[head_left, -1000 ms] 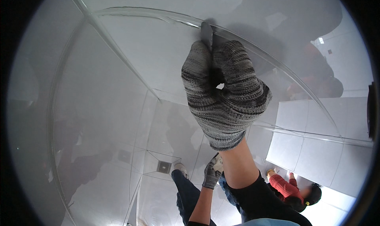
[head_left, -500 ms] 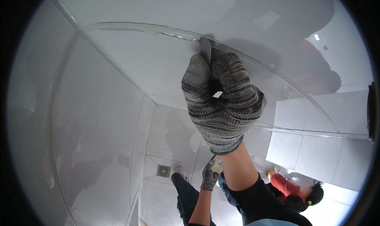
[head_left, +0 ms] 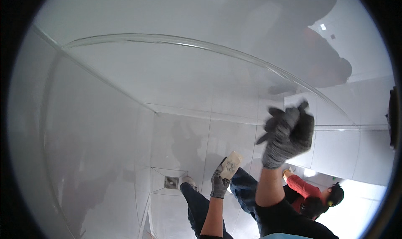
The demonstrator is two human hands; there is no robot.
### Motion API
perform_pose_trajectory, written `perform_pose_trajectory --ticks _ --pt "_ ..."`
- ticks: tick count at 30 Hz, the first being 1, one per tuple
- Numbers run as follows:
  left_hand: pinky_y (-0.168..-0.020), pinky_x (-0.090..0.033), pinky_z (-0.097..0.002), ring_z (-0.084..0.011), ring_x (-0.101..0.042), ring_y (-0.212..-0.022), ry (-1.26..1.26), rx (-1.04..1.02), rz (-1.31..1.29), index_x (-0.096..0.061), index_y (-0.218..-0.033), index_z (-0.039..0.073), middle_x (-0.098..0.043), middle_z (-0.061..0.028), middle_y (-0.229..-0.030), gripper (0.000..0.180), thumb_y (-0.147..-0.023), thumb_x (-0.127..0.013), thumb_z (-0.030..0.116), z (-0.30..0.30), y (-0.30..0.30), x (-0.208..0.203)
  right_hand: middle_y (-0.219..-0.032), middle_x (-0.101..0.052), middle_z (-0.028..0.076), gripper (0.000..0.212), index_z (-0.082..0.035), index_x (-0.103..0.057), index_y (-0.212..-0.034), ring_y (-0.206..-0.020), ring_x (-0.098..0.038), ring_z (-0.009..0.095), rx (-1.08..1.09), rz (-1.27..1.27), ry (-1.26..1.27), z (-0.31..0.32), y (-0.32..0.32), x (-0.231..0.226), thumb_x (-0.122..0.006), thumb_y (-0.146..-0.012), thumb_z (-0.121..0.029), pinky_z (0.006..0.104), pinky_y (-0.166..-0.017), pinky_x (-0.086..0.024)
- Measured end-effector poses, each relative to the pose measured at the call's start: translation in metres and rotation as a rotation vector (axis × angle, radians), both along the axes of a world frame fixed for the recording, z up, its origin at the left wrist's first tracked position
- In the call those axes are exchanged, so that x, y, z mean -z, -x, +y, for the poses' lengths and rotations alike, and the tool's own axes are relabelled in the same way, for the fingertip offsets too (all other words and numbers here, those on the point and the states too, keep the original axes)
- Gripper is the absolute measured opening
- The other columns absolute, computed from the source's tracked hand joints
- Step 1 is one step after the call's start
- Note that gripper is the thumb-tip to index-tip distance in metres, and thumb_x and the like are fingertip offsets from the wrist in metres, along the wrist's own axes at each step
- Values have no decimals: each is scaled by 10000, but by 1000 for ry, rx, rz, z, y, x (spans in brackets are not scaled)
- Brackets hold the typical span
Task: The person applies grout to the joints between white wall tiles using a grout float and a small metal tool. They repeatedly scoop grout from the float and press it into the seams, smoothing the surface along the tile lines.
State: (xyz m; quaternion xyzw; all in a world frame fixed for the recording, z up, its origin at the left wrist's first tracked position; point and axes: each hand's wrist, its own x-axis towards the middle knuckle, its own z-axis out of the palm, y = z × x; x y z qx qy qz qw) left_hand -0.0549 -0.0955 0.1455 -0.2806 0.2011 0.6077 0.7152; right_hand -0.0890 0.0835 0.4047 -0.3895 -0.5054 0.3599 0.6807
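My right hand (head_left: 289, 132), in a grey knitted glove with a dark palm, is raised in front of the wall at right, off the tile joint. Motion smears its fingers, and I cannot make out whether anything is in them. Lower down, my left hand (head_left: 219, 183), gloved alike, is closed around a small beige rectangular board (head_left: 231, 165) with bluish-grey smears on its face. A pale, glossy joint line (head_left: 184, 41) curves across the grey wall tiles (head_left: 167, 75), its edge uneven toward the left.
A second tiled wall (head_left: 92, 134) meets the first at a corner on the left. On the tiled floor are a square drain grate (head_left: 171, 182) and my shoe (head_left: 189, 181). At lower right, a person in a red top (head_left: 303, 188) is low beside a pale tiled ledge (head_left: 335, 149).
My right hand has left the joint and swung right and down; the dark thin blade it pinched no longer shows clearly. The beige board in my left hand has come more into view.
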Motion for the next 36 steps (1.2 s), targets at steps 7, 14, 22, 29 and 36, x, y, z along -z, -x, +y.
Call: perform_pose_trajectory --ticks 7,14,22,29,36 --pt "-933 -497 -373 -274 -542 -1156 -164 -15 -76 -460 -1297 -35 -524 -171 -1281 499 -886 -582 222 1 -13 21 -718 -532 5 146 -22 -539 -964 -597 -509 72 204 -644 356 -104 -135 64 -501 -961 -163 240 -602 -479" --pt "-946 -497 -425 -305 -544 -1150 -121 104 -54 -425 -1315 -36 -516 -196 -1282 539 -880 -594 235 -9 -13 38 -811 -610 208 226 -25 -571 -1074 -721 -598 370 -216 -1010 700 -153 -127 89 -473 -946 -183 396 -675 -473" --pt "-958 -483 -450 -313 -511 -1186 -179 139 -129 -372 -1357 -20 -477 -203 -1316 551 -911 -551 249 -32 -9 35 -669 -535 52 175 -39 -568 -964 -609 -518 127 -346 -918 863 -178 -131 103 -509 -956 -204 279 -590 -445" --pt "-1020 -432 -443 -329 -449 -1251 -306 21 -94 -353 -1375 -9 -394 -209 -1391 633 -869 -619 261 -29 34 -79 -622 -516 36 189 -33 -559 -894 -559 -483 127 -334 -889 871 -188 -141 44 -466 -962 -183 277 -556 -415" --pt "-1013 -433 -486 -357 -469 -1227 -340 201 -95 -352 -1364 -15 -457 -255 -1301 637 -866 -609 287 11 92 -215 -609 -461 -11 243 -20 -572 -899 -540 -422 67 -313 -611 834 -167 -108 -52 -466 -975 -225 222 -530 -363"
